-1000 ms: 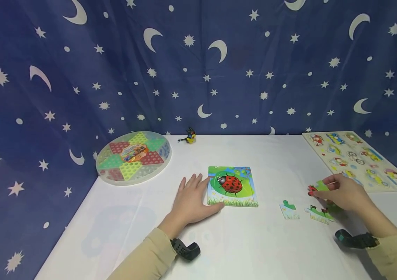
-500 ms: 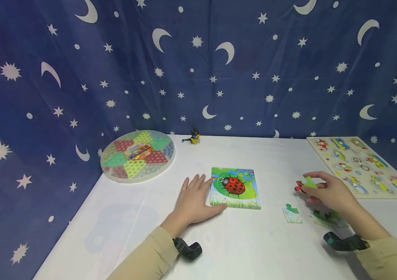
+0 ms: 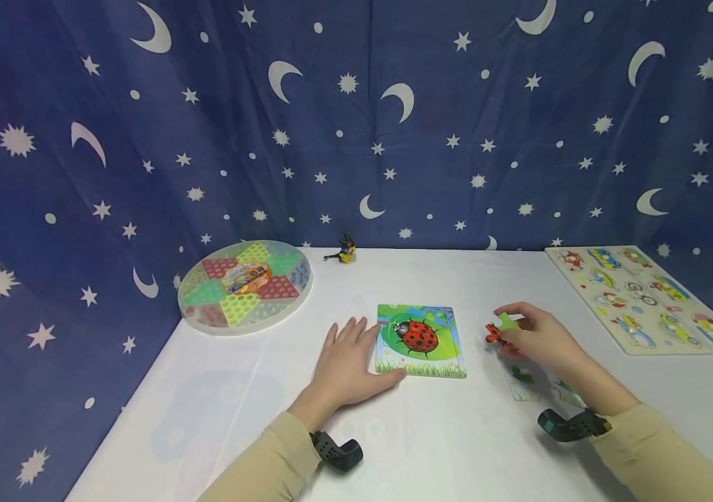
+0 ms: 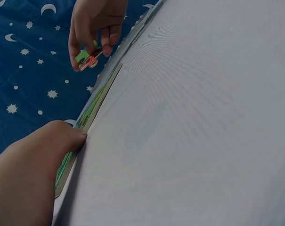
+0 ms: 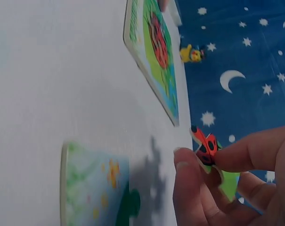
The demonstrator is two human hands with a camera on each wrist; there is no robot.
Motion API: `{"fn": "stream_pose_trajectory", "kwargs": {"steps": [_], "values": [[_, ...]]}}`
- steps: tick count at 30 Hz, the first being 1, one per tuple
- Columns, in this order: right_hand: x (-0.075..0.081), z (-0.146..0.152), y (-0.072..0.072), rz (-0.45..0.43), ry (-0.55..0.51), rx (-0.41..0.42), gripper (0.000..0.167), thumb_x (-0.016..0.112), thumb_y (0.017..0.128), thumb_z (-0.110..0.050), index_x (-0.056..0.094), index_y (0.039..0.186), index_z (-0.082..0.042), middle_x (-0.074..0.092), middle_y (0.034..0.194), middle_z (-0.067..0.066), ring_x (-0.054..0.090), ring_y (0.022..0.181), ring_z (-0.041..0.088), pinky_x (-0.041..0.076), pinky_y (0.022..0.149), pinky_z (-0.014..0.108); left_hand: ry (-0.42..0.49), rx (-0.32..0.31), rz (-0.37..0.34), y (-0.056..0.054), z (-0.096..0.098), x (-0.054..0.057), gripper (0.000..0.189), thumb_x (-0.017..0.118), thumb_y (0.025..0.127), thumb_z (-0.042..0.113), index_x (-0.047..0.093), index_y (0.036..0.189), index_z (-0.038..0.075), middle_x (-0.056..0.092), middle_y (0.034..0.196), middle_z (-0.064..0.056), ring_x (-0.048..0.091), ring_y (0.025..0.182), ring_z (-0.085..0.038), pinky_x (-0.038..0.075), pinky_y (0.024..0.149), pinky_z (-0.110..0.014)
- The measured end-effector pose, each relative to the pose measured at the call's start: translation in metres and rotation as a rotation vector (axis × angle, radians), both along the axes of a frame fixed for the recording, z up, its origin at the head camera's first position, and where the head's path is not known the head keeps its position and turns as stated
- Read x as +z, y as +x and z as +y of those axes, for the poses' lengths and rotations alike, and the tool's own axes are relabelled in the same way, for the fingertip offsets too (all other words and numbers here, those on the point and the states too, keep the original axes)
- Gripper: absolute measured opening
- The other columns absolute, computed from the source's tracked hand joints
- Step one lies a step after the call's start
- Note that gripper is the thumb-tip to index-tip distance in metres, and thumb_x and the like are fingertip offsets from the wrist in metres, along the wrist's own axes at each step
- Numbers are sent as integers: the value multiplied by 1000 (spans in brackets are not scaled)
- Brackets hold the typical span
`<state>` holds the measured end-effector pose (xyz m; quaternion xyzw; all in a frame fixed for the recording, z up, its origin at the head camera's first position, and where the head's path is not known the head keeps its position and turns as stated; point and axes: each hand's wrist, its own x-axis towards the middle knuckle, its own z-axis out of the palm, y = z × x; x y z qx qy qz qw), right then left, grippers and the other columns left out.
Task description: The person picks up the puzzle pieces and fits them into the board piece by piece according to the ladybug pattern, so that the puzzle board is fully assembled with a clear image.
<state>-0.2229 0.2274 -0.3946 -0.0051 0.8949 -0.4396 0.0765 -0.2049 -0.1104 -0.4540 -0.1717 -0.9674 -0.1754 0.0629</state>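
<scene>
My left hand [image 3: 347, 369] rests beside the square ladybug puzzle board [image 3: 419, 338], its fingers spread and straight. The thumb touches the board's near edge, as the left wrist view also shows. Right of the board, my right hand [image 3: 541, 338] pinches a puzzle piece [image 5: 208, 148] between thumb and fingers, held above the table. The piece is red with black spots and has a bright green part. Beneath that hand lies a loose puzzle piece [image 3: 524, 392] with flowers and a green knob. Another loose puzzle piece [image 3: 566, 394] is partly covered by the right wrist.
A round Chinese checkers board [image 3: 246, 286] lies at the back left. Near the back edge stands a small yellow and black bird figure [image 3: 345, 251]. A wooden picture board [image 3: 648, 296] lies at the right. Behind the white table [image 3: 432, 432] hangs a blue star-and-moon curtain [image 3: 419, 125].
My right hand has carried the red and green puzzle piece leftward, from over the loose pieces toward the ladybug board. The left hand has stayed at the board.
</scene>
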Motion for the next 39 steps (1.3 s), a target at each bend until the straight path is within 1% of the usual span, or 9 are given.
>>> {"fn": "stream_pose_trajectory", "kwargs": {"steps": [3, 7, 10, 16, 22, 28, 33, 39], "values": [[-1, -11, -2, -14, -54, -2, 50, 61, 97, -9, 49, 145, -2, 66, 104, 18, 70, 79, 24, 62, 70, 34, -7, 3, 2, -1, -1, 0, 96, 56, 83, 81, 46, 156, 19, 38, 161, -12, 26, 152, -31, 11, 123, -55], [-2, -21, -5, -29, -83, -4, 48, 67, 96, -11, 52, 140, -2, 68, 101, 17, 70, 78, 24, 62, 69, 34, -4, 9, 14, -2, -1, 2, 95, 56, 83, 81, 47, 155, 19, 39, 161, -12, 27, 152, -32, 11, 123, -55], [-3, -26, -6, -37, -56, -3, 46, 70, 94, -12, 54, 137, -3, 68, 95, 13, 68, 75, 23, 61, 67, 33, 3, 6, 4, -1, -1, 2, 96, 56, 83, 80, 47, 155, 19, 39, 161, -13, 27, 152, -32, 11, 123, -56], [-4, -36, -9, -19, 12, 27, 44, 73, 92, -16, 57, 131, -3, 67, 87, 8, 61, 68, 22, 51, 58, 34, -1, 9, 2, -1, 0, 1, 96, 55, 83, 80, 46, 156, 18, 38, 161, -13, 26, 152, -32, 11, 124, -55], [-9, -46, -12, -2, 46, 51, 42, 75, 89, -18, 59, 126, -5, 66, 90, 7, 56, 69, 21, 46, 58, 33, 0, 6, -9, 0, -1, 0, 97, 55, 83, 81, 45, 156, 19, 38, 162, -13, 26, 152, -31, 10, 124, -55], [-12, -52, -13, 10, 58, 57, 40, 75, 88, -17, 59, 122, -3, 65, 92, 9, 56, 71, 20, 46, 58, 32, -12, 5, -5, -1, -1, -1, 97, 55, 83, 81, 44, 157, 19, 37, 162, -12, 24, 153, -31, 9, 124, -55], [-16, -56, -16, 27, 90, 57, 39, 76, 88, -17, 59, 120, -1, 63, 95, 10, 56, 76, 21, 48, 61, 32, 3, -3, -9, -2, -1, -2, 96, 55, 83, 82, 44, 157, 21, 37, 162, -12, 25, 153, -31, 9, 124, -55], [-17, -58, -17, 98, 205, 74, 35, 77, 89, -21, 62, 115, -3, 65, 109, 13, 61, 96, 30, 51, 73, 40, -11, 3, -19, -3, 0, -4, 97, 53, 83, 83, 42, 158, 23, 35, 163, -11, 23, 153, -29, 7, 124, -53]]}}
